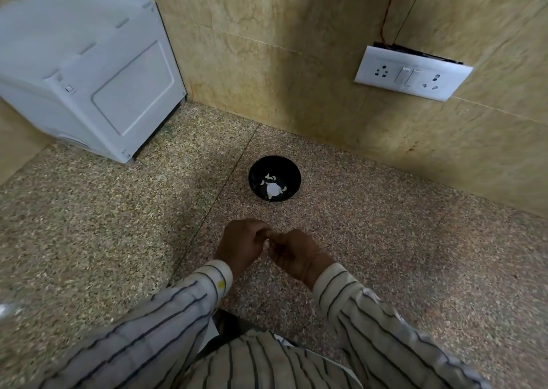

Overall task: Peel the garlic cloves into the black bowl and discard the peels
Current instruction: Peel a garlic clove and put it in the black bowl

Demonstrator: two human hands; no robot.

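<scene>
Head view, steeply down, close over countertop point(385, 255)

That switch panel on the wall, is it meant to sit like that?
Probably not. The switch panel looks pulled away from the tiled wall along its upper edge, showing a dark gap, and a thin red wire runs up from behind it.

White appliance point(86, 71) on speckled counter point(89, 225); switchboard point(412, 73) on tiled wall point(267, 48).
</scene>
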